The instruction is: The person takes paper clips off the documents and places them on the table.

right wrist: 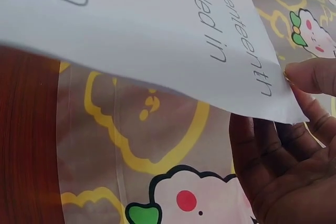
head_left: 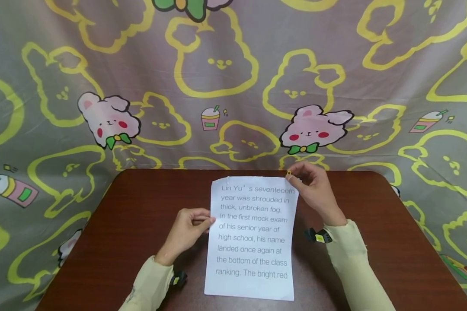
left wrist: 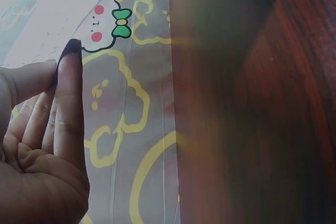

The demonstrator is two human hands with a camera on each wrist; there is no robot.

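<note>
A white printed sheet of paper (head_left: 253, 285) stands raised above the table, its large text facing me. At its left edge, about halfway up, my left hand (head_left: 187, 233) pinches it between thumb and fingers. The right hand (head_left: 315, 190) holds the upper right corner. A small yellow wire loop, which looks like a paper clip (head_left: 289, 172), shows at the right thumb and fingertip, at the paper's top edge. In the right wrist view only a sliver of that yellow clip (right wrist: 287, 78) appears beside the thumb. Whether several sheets are stacked, I cannot tell.
A dark reddish-brown table (head_left: 140, 207) lies under the hands. Behind it hangs a grey curtain (head_left: 233, 142) printed with yellow outlines and cartoon rabbits. Black straps with small devices (head_left: 318, 236) sit at both wrists.
</note>
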